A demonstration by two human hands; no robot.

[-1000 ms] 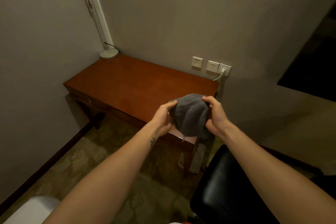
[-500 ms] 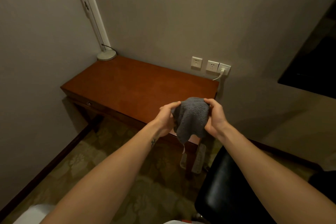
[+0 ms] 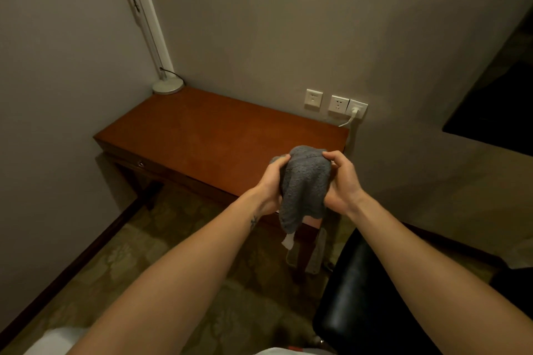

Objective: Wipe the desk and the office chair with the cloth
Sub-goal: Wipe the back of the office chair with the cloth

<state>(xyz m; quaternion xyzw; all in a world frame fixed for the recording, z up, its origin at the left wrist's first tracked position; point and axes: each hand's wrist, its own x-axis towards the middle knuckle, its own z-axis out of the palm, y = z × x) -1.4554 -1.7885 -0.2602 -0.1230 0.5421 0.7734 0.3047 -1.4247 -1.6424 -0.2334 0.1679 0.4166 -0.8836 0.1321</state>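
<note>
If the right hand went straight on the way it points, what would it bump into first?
Probably the cloth it already grips, with the left hand just beyond. Past those, the right hand would likely reach the desk top; depth is unclear from one view.

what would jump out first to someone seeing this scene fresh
A bunched grey cloth hangs at centre, gripped between the left hand and the right hand. Behind it a reddish wooden desk stands in the room's corner, a white lamp base at its far left end. A black office chair shows at lower right.
</note>
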